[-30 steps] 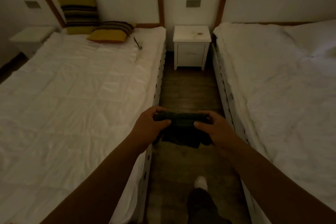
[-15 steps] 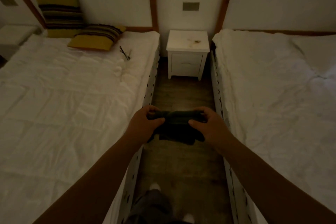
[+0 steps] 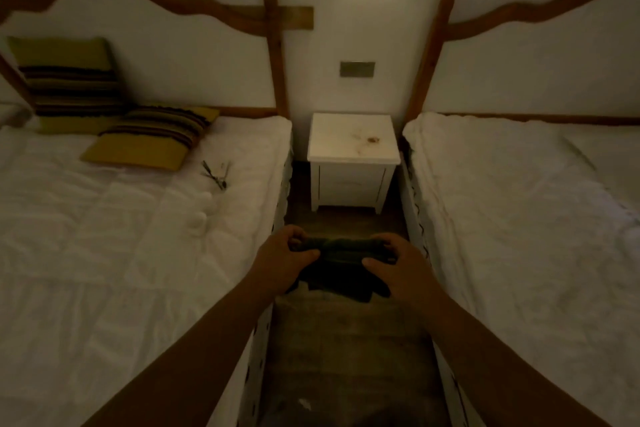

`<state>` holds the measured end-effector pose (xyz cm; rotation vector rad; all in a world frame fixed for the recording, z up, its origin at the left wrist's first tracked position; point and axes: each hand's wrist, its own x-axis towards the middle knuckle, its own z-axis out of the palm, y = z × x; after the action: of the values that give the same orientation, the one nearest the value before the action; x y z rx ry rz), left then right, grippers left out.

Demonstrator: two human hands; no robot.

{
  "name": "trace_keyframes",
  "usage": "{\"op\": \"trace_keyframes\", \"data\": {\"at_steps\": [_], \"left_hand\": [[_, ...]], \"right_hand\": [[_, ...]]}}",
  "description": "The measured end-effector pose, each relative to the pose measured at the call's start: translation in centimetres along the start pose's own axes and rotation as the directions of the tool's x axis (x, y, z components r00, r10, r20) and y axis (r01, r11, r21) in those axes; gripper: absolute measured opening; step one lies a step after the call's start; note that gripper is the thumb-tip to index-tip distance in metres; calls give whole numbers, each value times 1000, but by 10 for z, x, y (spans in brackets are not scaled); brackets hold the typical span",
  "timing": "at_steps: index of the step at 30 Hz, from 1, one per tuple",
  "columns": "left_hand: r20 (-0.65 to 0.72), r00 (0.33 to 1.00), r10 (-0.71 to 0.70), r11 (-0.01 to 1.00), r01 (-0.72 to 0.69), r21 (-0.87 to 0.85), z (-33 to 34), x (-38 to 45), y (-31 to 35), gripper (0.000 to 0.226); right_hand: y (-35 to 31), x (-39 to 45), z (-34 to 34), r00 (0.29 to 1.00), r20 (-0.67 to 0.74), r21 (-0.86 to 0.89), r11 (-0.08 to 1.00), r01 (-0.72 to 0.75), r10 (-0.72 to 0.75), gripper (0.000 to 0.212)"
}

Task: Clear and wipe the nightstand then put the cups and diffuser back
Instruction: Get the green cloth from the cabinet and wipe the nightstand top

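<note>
A white nightstand [image 3: 349, 180] stands against the wall between two beds, its top bare except for a brownish stain [image 3: 372, 140]. My left hand [image 3: 278, 262] and my right hand [image 3: 403, 267] both grip a dark cloth [image 3: 341, 263], held in front of me above the aisle floor, well short of the nightstand. On the left bed lie two small white cups [image 3: 202, 211] on their sides. Beyond them a thin dark-sticked object [image 3: 215, 173], perhaps the diffuser, rests on the sheet.
White-sheeted beds flank a narrow wooden-floored aisle [image 3: 346, 340]: the left bed [image 3: 104, 253] and the right bed [image 3: 536, 236]. Two striped yellow pillows [image 3: 152, 139] lie at the head of the left bed. A wall plate [image 3: 357, 69] is above the nightstand. The room is dim.
I have walked forward down the aisle, so the nightstand appears nearer and larger. Both hands kept hold of the cloth. The view has tilted up toward the headboards.
</note>
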<state>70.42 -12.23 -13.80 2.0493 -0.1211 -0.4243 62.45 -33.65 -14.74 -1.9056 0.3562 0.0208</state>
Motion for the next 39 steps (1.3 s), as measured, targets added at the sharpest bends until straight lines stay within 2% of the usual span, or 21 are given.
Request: {"op": "trace_keyframes", "data": {"at_steps": [7,14,22,28,33,39], "left_hand": [[26,999,-20,999,20,33,20,152,35,18],[14,996,-92,996,92,-8,65,309,82,19],[-55,984,-171,980,164,-113,89,441,102,17],[-26,981,-194,975,189,-120,97,559,81,19],[29,973,-229,967,231,-107,108,690,33,16],[34,967,-252,966,254,-56,120,816,-30,14]], "right_hand": [[14,147,-34,1000,-21,-12,1000,-14,13,37],[29,321,-98,998,-7,-43,997,-67,67,39],[16,466,-137,993,92,-113,992,-57,67,41],[42,573,-122,994,48,-116,989,-87,94,48],[90,684,-78,977,-26,-32,977,-210,210,46],[141,795,-32,956,-101,-71,957,-282,274,47]]}}
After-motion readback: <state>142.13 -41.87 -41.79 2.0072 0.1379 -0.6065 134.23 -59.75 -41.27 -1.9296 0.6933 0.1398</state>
